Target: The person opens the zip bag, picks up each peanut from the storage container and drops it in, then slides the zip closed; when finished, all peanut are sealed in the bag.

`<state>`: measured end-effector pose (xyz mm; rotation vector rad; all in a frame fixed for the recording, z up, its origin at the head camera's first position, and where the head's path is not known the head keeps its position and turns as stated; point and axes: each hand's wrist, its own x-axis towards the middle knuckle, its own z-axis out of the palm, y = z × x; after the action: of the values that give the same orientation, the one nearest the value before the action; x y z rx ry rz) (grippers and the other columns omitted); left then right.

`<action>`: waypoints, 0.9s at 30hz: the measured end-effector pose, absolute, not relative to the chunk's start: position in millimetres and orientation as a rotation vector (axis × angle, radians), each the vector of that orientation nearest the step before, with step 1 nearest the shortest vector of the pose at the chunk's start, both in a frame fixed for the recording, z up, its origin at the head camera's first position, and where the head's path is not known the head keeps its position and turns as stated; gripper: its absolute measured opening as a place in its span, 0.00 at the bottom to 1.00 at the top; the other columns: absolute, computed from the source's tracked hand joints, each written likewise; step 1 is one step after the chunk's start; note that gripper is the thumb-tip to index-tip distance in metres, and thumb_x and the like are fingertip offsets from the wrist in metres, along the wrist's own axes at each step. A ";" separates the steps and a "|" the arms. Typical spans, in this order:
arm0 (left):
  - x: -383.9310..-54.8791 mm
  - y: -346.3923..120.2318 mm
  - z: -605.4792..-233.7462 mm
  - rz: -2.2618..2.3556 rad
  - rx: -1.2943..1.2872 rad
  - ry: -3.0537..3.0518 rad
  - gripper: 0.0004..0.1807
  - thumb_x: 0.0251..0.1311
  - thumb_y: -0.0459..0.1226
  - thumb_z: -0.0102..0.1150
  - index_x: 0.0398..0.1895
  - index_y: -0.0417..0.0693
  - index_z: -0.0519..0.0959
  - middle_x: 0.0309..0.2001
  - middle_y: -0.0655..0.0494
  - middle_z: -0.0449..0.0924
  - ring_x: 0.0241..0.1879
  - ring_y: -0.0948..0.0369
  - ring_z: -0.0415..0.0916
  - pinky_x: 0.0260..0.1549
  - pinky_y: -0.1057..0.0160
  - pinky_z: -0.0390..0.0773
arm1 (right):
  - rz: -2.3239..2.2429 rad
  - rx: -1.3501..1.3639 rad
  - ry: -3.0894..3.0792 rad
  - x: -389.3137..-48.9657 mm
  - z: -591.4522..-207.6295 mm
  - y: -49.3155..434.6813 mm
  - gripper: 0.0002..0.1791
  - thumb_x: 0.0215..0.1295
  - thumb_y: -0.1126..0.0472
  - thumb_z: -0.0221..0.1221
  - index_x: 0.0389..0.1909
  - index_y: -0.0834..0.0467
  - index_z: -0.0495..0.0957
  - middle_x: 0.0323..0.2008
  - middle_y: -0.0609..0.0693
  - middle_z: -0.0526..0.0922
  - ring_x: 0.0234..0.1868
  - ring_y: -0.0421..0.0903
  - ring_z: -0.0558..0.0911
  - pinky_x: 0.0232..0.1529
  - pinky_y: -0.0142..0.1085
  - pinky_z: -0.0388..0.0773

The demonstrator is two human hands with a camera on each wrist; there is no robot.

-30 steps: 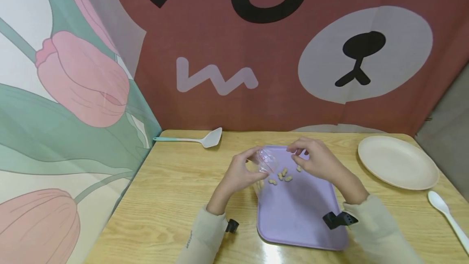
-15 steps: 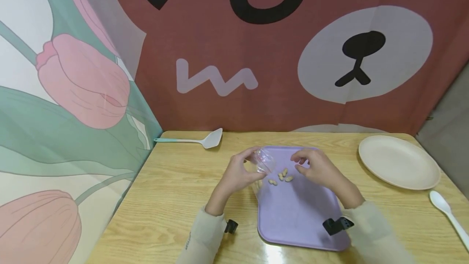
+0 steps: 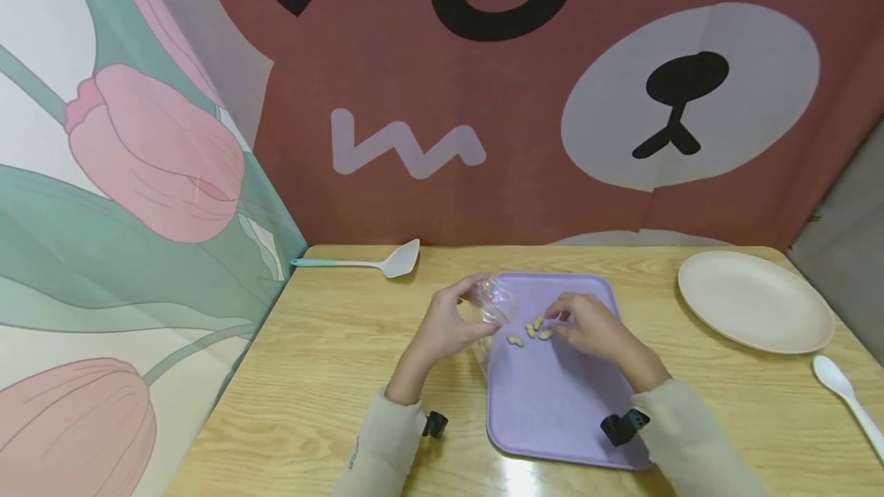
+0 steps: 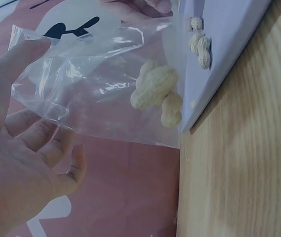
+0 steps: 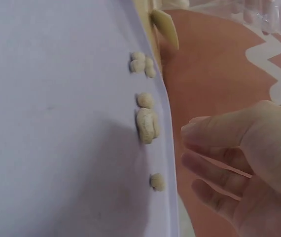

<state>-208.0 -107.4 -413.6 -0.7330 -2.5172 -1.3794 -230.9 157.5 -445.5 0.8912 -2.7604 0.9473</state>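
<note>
My left hand (image 3: 445,324) holds a clear zip bag (image 3: 499,299) by its spread mouth, thumb on one side and fingers on the other. Several peanuts in shells (image 4: 155,86) lie low in the bag in the left wrist view. The bag hangs by the left edge of a lilac tray (image 3: 552,420). More peanuts (image 3: 530,330) lie loose on the tray. Above them hovers my right hand (image 3: 590,324), its fingertips close to the group. Seen from the right wrist, its fingers (image 5: 219,131) are loosely bent with nothing visible between them.
A white spatula with a mint handle (image 3: 399,259) lies at the table's back left. To the right are a beige oval plate (image 3: 756,301) and a white spoon (image 3: 832,376). A printed cloth (image 3: 414,205) hangs behind the wooden table (image 3: 311,374).
My right hand has come down and toward the peanuts on the tray, from higher up at the back. The left hand with the bag has hardly moved.
</note>
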 end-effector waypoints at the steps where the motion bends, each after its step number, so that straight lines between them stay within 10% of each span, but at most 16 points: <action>1: -208.0 -107.6 -413.4 -1.379 -0.733 -2.518 0.37 0.45 0.33 0.76 0.63 0.41 0.75 0.38 0.56 0.82 0.38 0.61 0.77 0.50 0.55 0.76 | 0.939 0.897 -2.757 -231.6 -446.6 157.4 0.08 0.52 0.74 0.67 0.34 0.64 0.86 0.32 0.51 0.84 0.34 0.52 0.83 0.38 0.46 0.79; 27: -206.4 -106.3 -414.1 -1.386 -0.748 -2.511 0.36 0.45 0.34 0.76 0.62 0.43 0.76 0.38 0.57 0.83 0.38 0.63 0.77 0.48 0.57 0.76 | 0.871 0.907 -2.926 -235.5 -460.3 141.9 0.10 0.52 0.76 0.66 0.34 0.61 0.86 0.30 0.47 0.83 0.33 0.45 0.81 0.38 0.44 0.80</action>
<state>-206.4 -106.3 -414.1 -0.7483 -2.5109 -1.3865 -235.5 141.9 -460.3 0.9072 -2.9262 0.8712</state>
